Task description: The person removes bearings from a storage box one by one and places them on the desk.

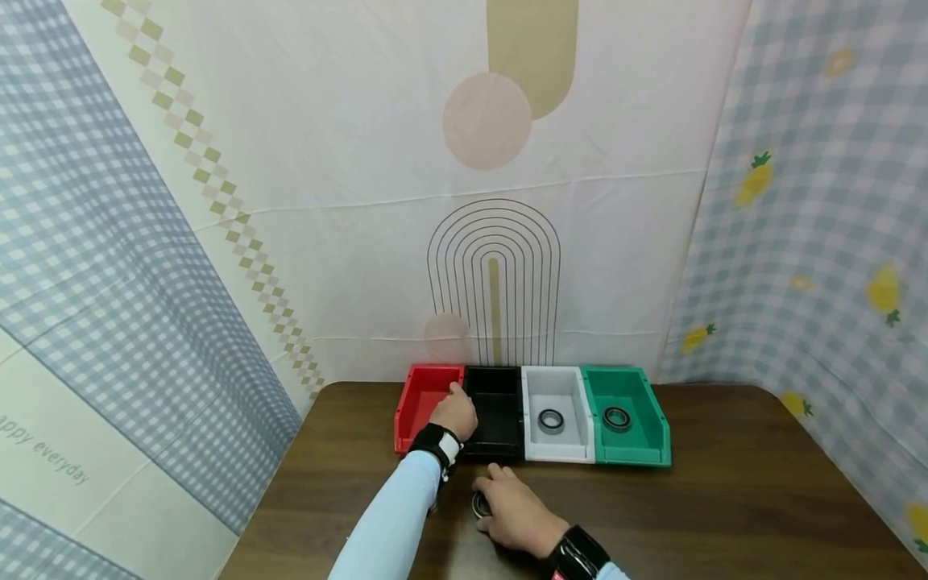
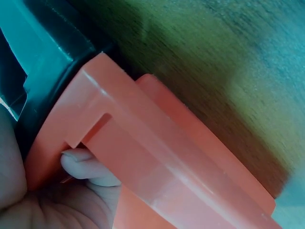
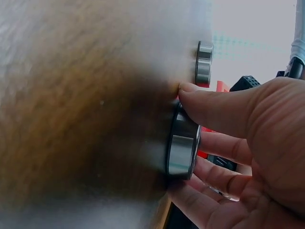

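My right hand is low over the table and holds a ball bearing between thumb and fingers; its shiny metal side shows in the right wrist view. My left hand is at the red bin, over its wall beside the black bin. In the left wrist view, a curled finger shows past the red bin's edge; whether it holds anything is hidden. Another bearing stands out on the table, mostly covered by the left sleeve in the head view.
A white bin and a green bin continue the row to the right. One bearing lies in the white bin, another bearing in the green. The brown wooden table backs onto a printed curtain.
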`<state>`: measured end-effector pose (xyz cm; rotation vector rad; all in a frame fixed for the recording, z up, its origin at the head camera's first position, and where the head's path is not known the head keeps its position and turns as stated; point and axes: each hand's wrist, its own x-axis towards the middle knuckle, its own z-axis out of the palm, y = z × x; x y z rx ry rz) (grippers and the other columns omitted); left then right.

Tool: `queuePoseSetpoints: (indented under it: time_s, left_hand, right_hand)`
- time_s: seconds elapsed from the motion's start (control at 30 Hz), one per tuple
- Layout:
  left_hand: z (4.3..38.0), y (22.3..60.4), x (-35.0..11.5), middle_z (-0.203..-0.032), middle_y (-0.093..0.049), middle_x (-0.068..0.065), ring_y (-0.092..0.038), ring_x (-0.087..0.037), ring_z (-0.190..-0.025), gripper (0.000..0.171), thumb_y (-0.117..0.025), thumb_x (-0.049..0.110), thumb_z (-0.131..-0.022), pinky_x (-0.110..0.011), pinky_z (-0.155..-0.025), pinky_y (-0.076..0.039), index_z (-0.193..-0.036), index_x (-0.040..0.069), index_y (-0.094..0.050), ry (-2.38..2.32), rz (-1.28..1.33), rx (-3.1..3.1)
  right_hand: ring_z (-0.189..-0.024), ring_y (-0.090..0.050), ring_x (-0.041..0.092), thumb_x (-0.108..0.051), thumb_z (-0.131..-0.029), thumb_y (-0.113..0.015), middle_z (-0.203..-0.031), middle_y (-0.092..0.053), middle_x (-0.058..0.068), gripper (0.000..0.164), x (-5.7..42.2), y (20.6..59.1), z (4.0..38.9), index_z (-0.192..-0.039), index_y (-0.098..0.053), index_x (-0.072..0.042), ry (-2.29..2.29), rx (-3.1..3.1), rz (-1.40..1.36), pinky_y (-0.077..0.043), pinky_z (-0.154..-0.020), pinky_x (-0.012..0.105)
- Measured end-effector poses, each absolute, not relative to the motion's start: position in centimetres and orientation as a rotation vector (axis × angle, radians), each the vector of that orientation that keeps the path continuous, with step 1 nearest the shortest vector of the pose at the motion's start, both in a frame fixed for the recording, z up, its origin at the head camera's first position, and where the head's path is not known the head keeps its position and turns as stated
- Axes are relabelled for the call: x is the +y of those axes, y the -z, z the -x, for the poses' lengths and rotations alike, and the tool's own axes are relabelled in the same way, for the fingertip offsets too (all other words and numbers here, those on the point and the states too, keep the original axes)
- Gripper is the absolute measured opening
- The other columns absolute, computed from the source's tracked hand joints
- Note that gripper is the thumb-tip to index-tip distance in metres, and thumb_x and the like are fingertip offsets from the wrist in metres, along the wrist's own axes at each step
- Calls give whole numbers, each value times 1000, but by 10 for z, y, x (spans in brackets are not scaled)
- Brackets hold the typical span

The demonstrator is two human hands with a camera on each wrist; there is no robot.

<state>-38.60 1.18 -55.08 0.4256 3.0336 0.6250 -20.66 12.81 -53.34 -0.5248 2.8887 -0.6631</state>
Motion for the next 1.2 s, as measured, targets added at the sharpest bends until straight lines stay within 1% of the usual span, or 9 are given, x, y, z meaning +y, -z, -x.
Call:
queuePoseSetpoints:
  time_s: [0.17, 0.3, 0.4, 0.53, 0.73, 0.83, 0.87, 0.97, 1.2]
  left_hand:
    - [374, 529, 12, -52, -56, -9, -57, -27, -43, 58, -48, 17, -112, -35, -43, -41, -154, -20, -34, -637, -383, 2998]
    - [383, 547, 13, -52, -54, -6, -56, -25, -44, 59, -44, 22, -114, -34, -44, -41, -156, -18, -34, -607, -391, 3042]
    - [385, 549, 13, -52, -54, -6, -56, -25, -45, 59, -44, 23, -114, -36, -46, -46, -157, -16, -34, -591, -384, 3059]
    - [372, 528, 12, -53, -56, -9, -58, -27, -46, 59, -48, 21, -113, -39, -49, -51, -155, -18, -35, -599, -377, 3047]
    - [364, 524, 13, -52, -55, -8, -60, -27, -48, 57, -45, 20, -114, -41, -54, -55, -152, -22, -38, -577, -396, 3075]
    - [363, 523, 14, -55, -57, -9, -63, -28, -53, 57, -44, 20, -114, -43, -59, -58, -154, -21, -36, -562, -378, 3072]
    - [363, 523, 15, -57, -59, -10, -65, -29, -55, 57, -43, 20, -115, -43, -61, -59, -156, -18, -35, -550, -371, 3072]
    - [364, 523, 16, -58, -60, -10, -67, -30, -59, 57, -44, 21, -115, -44, -64, -61, -158, -15, -35, -540, -341, 3071]
    - [365, 525, 16, -59, -58, -10, -67, -31, -59, 58, -49, 24, -114, -45, -63, -59, -156, -14, -39, -557, -322, 3099]
  right_hand:
    - [-95, -51, 11, -30, -88, -87, -104, -56, -4, 44, 128, 534, 208, -124, -74, -9, 655, 2897, 545, -49, -76, 26]
    - [-95, -51, 11, -31, -89, -86, -105, -56, -4, 44, 128, 534, 208, -125, -73, -9, 646, 2898, 535, -50, -77, 27]
    - [-98, -53, 13, -31, -90, -86, -107, -57, -3, 44, 127, 534, 207, -125, -73, -9, 636, 2903, 538, -52, -79, 28]
    - [-103, -56, 18, -30, -91, -85, -112, -59, 0, 43, 125, 534, 206, -126, -73, -8, 617, 2921, 561, -55, -85, 32]
    - [-103, -57, 18, -30, -91, -85, -112, -59, 1, 43, 125, 533, 205, -126, -72, -8, 623, 2910, 544, -56, -85, 32]
    - [-103, -56, 18, -30, -91, -84, -112, -59, 0, 43, 126, 533, 205, -126, -72, -8, 633, 2902, 541, -55, -85, 31]
    - [-103, -56, 18, -30, -91, -84, -112, -59, 0, 43, 126, 533, 205, -126, -72, -8, 636, 2899, 541, -55, -85, 31]
    - [-102, -56, 17, -30, -91, -84, -112, -59, 0, 43, 126, 533, 204, -126, -72, -8, 640, 2902, 549, -55, -85, 31]
    - [-101, -55, 16, -30, -91, -85, -111, -58, 0, 43, 126, 535, 204, -126, -72, -8, 635, 2915, 557, -54, -84, 30]
